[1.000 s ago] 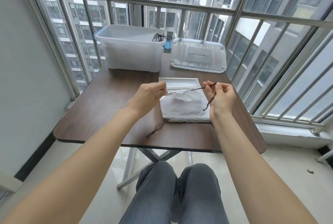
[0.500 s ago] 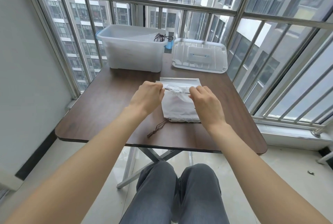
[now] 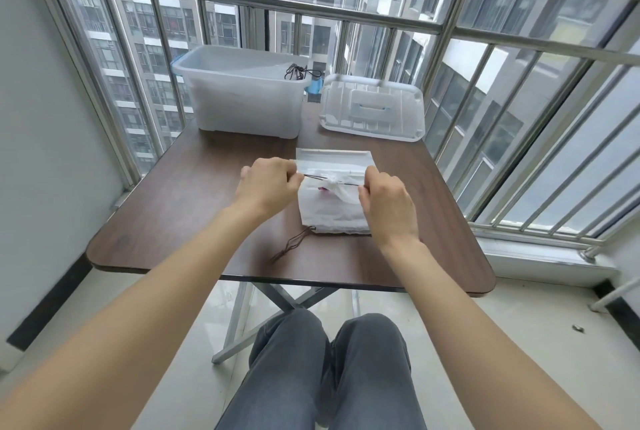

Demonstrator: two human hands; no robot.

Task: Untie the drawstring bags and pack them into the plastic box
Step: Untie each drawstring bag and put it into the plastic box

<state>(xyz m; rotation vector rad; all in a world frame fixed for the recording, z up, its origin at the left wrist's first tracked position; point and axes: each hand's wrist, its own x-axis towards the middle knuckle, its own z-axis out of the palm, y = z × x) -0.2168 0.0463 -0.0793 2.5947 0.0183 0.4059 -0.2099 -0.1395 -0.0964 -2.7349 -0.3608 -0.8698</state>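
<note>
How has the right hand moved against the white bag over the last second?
Yes. The right hand has come inward, from the stack's right edge to over the top white drawstring bag, pinching the dark cord nearer the gathered neck.

Hands [image 3: 325,187] closer together on drawstring [image 3: 327,180]

An enclosed high-rise apartment balcony: metal window bars [image 3: 346,19], tower blocks outside, tiled floor [image 3: 519,343], folding table [image 3: 180,208].

white drawstring bag [image 3: 330,211], brown cord [image 3: 317,178], dark wood-grain table [image 3: 194,204]
</note>
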